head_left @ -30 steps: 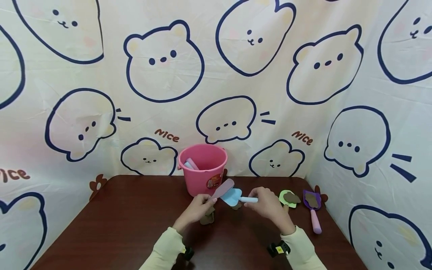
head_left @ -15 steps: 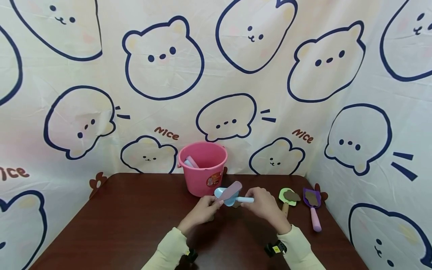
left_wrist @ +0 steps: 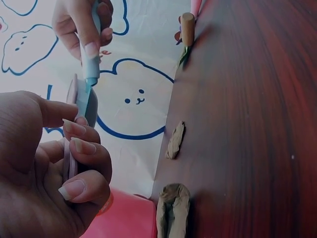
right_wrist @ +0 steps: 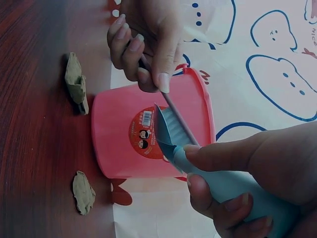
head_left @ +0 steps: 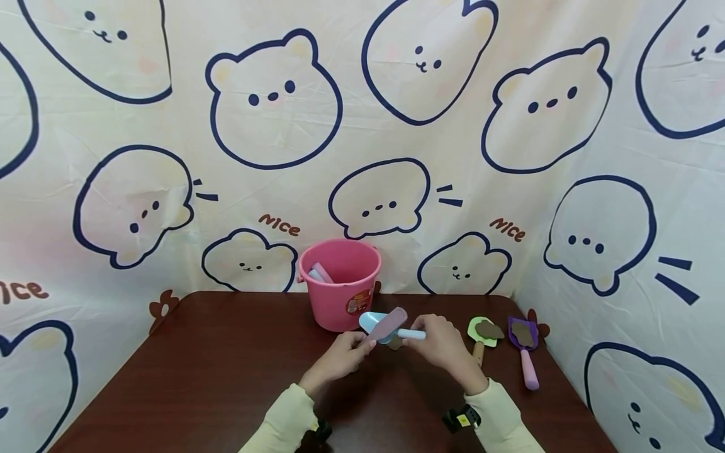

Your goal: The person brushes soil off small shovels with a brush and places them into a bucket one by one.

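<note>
My left hand [head_left: 342, 357] grips a flat mauve spatula [head_left: 391, 322], its blade slanting up to the right. In my right hand [head_left: 442, 343] is the handle of a light blue toy shovel [head_left: 370, 321]. The spatula's blade lies across the shovel's scoop in the head view; in the right wrist view it runs along the scoop's hollow side. Both tools are held above the table, in front of the pink bucket [right_wrist: 114, 129]. Beneath the hands lie a small brown clay piece [right_wrist: 84, 193] and a folded clay piece [right_wrist: 75, 82]; my left hand hides the folded one in the head view.
The pink bucket stands at the table's back edge with pale tool handles [head_left: 321, 273] inside. To the right lie a green shovel [head_left: 474, 326] and a purple shovel [head_left: 514, 327], each bearing brown clay [head_left: 522, 335]. A printed cloth [head_left: 272, 126] hangs behind the table [head_left: 226, 365].
My left hand has shifted right, bringing the spatula over the blue shovel. The shovel has moved slightly left and its scoop has turned. Over the last half second both hands have barely moved.
</note>
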Tool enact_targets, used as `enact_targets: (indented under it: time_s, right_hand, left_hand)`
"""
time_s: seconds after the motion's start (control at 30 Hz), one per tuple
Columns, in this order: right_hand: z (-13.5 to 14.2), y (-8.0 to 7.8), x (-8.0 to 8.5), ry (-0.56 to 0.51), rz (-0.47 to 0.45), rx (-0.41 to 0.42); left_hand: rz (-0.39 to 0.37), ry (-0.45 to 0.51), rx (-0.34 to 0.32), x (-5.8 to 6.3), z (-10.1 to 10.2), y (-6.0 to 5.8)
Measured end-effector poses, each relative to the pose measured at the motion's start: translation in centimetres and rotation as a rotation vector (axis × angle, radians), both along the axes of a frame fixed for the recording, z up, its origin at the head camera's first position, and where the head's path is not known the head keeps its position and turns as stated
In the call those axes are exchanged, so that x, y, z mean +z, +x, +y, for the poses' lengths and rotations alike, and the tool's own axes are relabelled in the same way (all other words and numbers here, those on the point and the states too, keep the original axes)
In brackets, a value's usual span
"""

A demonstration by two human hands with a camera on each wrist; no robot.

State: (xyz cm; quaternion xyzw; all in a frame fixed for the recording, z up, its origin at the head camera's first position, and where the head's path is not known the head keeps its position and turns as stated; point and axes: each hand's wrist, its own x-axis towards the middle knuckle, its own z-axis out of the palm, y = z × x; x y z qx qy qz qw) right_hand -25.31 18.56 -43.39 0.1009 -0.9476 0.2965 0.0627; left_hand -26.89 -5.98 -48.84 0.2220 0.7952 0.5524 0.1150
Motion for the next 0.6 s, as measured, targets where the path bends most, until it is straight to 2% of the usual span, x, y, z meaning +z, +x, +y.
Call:
enact_targets:
  time_s: [0.37,0.6]
  right_hand:
    - [0.4,-0.1,0.1,0.017,0.035,-0.014]
    - [0.7,-0.2,0.1,0.033,0.058,-0.019]
  left_hand:
    - [-0.034,0.012,0.009,-0.5,-0.7,-0.6]
    - [0.108,-0.045,0.041,-0.5,-1.5,-1.1]
